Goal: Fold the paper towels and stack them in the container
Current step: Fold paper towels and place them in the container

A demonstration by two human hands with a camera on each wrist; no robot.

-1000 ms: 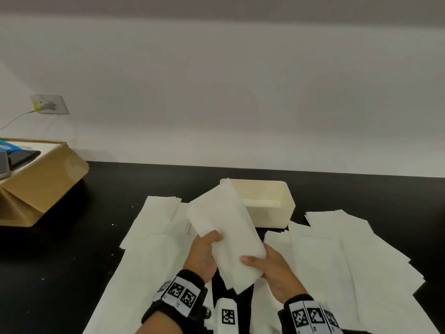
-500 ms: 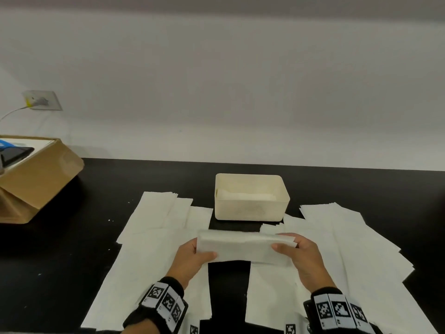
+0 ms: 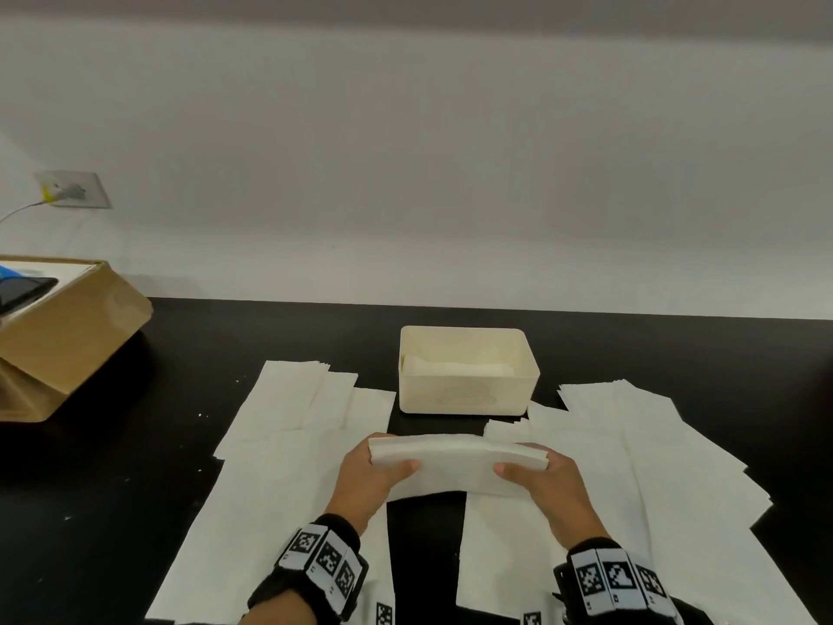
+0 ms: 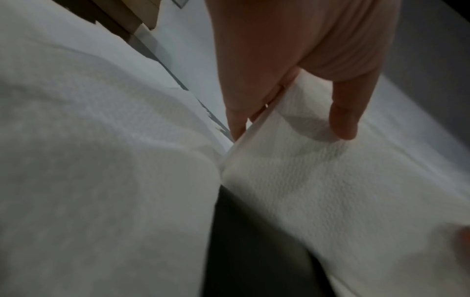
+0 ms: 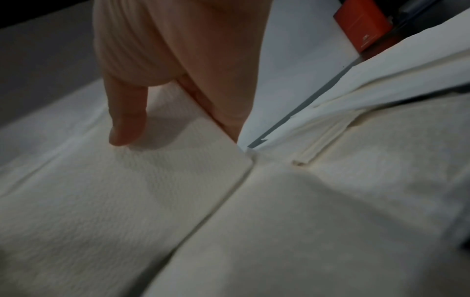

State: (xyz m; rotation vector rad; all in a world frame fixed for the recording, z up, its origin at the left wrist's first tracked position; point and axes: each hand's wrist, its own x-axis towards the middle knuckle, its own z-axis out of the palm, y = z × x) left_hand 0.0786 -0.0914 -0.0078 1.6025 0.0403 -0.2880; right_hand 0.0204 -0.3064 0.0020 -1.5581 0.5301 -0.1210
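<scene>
A folded white paper towel (image 3: 455, 462) hangs level between both hands, a little above the black table and just in front of the cream container (image 3: 466, 396). My left hand (image 3: 383, 466) pinches its left end, thumb on top and fingers underneath; the left wrist view shows that pinch on the towel (image 4: 330, 180). My right hand (image 3: 538, 473) pinches the right end of the towel (image 5: 127, 191) the same way. The container holds folded towels (image 3: 455, 367) low inside.
Flat unfolded paper towels lie in a pile on the left (image 3: 279, 444) and another on the right (image 3: 631, 453), with a strip of black table (image 3: 423, 548) between them. A tilted cardboard box (image 3: 67, 336) stands at the far left. A wall socket (image 3: 74, 190) with a cable is behind it.
The towel went from upright and half-folded to a flat horizontal strip. Both hands slid apart to its ends and carried it slightly forward toward the container.
</scene>
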